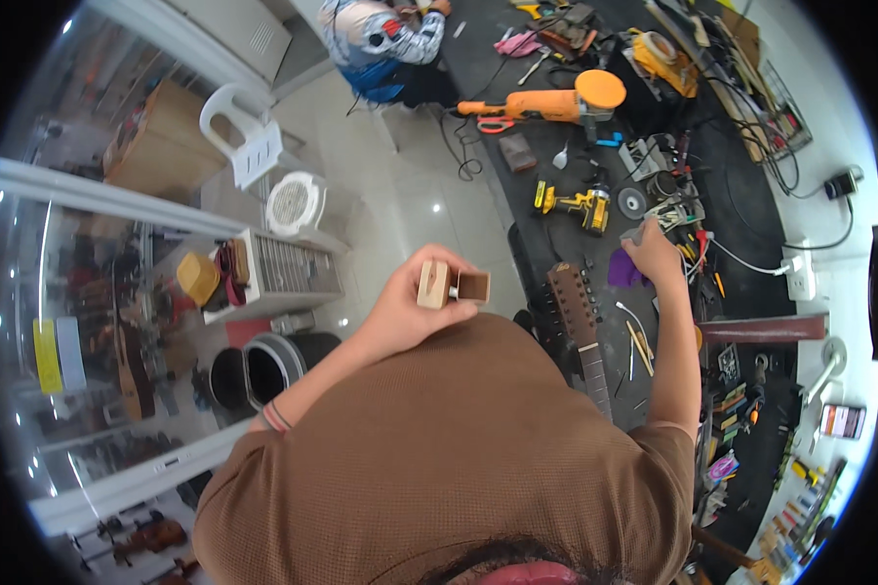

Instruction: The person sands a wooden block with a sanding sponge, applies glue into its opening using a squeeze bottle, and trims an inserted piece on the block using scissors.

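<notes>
our left hand (408,310) gripping an open wooden box (475,287) and pale block (432,285), our right hand (653,255) beside a cluttered grey tray (695,211), its pinch unclear, in from the surface (474,64)'s left edge

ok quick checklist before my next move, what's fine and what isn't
1. Left hand grips the pale wooden block: ok
2. Right hand free of any object: cannot tell, fingertips unclear
3. Space around right hand uncluttered: not ok, purple item and grey disc close by
4. Brown headstock apart from both hands: ok
5. Yellow drill untouched: ok
</notes>
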{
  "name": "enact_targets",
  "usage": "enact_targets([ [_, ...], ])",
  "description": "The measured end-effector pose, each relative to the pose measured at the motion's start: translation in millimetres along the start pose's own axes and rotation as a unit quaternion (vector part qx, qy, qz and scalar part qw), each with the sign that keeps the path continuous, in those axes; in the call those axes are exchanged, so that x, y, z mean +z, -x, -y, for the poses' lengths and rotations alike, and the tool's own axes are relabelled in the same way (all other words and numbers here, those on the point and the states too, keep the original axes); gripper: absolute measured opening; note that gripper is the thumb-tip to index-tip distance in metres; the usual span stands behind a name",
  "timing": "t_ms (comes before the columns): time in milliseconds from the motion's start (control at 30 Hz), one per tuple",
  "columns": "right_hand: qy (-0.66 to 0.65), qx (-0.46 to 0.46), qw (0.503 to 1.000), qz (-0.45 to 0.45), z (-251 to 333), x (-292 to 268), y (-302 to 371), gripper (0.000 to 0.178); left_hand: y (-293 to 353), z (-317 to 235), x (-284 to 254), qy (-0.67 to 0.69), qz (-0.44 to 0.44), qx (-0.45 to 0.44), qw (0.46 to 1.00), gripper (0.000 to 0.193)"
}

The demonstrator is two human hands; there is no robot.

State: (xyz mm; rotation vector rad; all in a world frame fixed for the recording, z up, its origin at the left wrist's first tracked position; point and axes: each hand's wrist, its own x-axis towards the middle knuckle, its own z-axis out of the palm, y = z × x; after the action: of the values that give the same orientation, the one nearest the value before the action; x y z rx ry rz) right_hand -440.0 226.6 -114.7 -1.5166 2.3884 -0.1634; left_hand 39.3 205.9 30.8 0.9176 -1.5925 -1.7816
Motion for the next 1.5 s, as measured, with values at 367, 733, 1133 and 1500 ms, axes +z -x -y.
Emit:
enact_targets([
  [367,0.064,0.067,0.996,0.0,-63.5,136.7,-68.1,0.051,-4.8,-7.2,2.7,-0.103,-0.046,0.079,0.991,0.043],
  [733,0.022,0.026,0.999,0.014,-76.5,150.7,-68.9,0.068,2.2,-0.4,-5.5,-0.075,-0.071,0.076,0.992,0.049],
  [1133,-0.12,-0.134,0.972,-0.149,31.9,32.9,-12.6,0.047,0.8,16.5,-19.7,-0.048,-0.072,0.108,0.99,0.049],
  [1500,-0.014,-0.511,0.858,0.039,299.1,-135.3,146.7,0.008,3.2,25.7,-33.3,-0.111,-0.085,0.108,0.984,0.045],
])
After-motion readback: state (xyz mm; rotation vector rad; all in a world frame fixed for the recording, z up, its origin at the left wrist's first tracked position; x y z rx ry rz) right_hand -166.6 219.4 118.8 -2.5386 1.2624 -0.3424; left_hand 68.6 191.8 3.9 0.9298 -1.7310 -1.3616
